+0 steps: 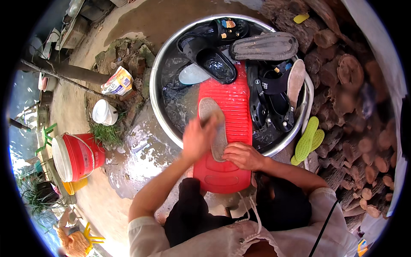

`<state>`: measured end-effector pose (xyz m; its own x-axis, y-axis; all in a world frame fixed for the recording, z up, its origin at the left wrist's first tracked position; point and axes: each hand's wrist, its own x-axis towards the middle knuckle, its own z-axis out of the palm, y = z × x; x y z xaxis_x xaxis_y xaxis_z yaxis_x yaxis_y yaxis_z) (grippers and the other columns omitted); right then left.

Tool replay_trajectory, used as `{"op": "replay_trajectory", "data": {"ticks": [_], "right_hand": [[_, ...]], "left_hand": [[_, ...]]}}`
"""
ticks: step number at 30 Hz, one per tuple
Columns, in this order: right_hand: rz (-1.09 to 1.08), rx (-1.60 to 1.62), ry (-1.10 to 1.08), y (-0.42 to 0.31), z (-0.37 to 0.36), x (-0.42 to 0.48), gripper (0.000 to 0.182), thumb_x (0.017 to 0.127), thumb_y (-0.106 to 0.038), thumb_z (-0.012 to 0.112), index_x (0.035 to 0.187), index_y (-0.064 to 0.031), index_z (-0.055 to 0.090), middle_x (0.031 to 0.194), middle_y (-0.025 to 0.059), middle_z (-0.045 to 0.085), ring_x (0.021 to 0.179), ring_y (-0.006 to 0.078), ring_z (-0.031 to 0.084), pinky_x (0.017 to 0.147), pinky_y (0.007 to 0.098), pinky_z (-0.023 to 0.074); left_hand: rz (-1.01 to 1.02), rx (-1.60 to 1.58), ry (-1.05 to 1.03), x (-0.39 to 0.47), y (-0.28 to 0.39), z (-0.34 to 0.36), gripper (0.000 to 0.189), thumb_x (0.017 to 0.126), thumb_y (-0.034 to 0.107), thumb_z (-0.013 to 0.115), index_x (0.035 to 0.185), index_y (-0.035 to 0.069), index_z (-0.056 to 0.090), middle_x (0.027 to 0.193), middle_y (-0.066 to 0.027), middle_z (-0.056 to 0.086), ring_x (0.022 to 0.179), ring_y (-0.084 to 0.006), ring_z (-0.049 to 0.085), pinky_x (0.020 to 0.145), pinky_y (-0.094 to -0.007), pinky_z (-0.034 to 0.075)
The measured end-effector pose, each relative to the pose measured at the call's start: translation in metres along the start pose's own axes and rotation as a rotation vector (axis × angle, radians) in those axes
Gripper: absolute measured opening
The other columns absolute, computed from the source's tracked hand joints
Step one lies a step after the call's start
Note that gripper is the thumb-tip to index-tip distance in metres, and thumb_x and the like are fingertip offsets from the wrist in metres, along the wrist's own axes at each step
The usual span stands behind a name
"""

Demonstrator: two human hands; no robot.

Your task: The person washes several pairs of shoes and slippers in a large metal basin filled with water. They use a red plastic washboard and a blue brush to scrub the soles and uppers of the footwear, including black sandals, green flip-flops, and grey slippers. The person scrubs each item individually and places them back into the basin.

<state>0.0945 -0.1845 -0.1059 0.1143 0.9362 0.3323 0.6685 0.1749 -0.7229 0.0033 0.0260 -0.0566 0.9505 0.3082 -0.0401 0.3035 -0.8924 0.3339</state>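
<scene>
A grey-beige insole lies lengthwise on a red plastic washboard, which slopes out of a large metal basin of dark water. My right hand pins the insole's near end against the board. My left hand, blurred by motion, is closed over its middle around a small brownish object, too blurred to name surely. In the basin are a black clog, a shoe with its grey sole up, black sandals and a translucent whitish piece. A pinkish-beige insole leans at the right rim.
Yellow-green insoles lie outside the basin, beside stacked firewood. To the left stand a red bucket with a white lid and a small white tub. A printed packet rests by rubble. The ground is wet.
</scene>
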Motion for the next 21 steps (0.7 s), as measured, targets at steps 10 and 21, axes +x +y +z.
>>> {"op": "replay_trajectory", "data": {"ticks": [10, 21], "right_hand": [[0.342, -0.385, 0.167, 0.077, 0.007, 0.13, 0.05, 0.089, -0.026, 0.07, 0.135, -0.01, 0.057, 0.126, 0.0207, 0.062, 0.119, 0.0396, 0.059, 0.101, 0.0445, 0.0478], [0.524, 1.039, 0.43, 0.021, -0.112, 0.137, 0.049, 0.086, -0.002, 0.071, 0.132, -0.0047, 0.054, 0.11, 0.0074, 0.065, 0.091, 0.0119, 0.064, 0.065, 0.0245, 0.0537]], "left_hand": [[-0.552, -0.405, 0.275, 0.016, -0.092, 0.042, 0.047, 0.099, 0.033, 0.058, 0.143, 0.017, 0.058, 0.107, -0.0225, 0.058, 0.098, -0.0359, 0.062, 0.093, -0.0429, 0.049], [-0.397, -0.977, 0.722, 0.002, -0.063, -0.046, 0.043, 0.106, 0.021, 0.053, 0.145, 0.003, 0.053, 0.12, -0.0068, 0.062, 0.097, -0.0101, 0.057, 0.086, -0.0233, 0.047]]}}
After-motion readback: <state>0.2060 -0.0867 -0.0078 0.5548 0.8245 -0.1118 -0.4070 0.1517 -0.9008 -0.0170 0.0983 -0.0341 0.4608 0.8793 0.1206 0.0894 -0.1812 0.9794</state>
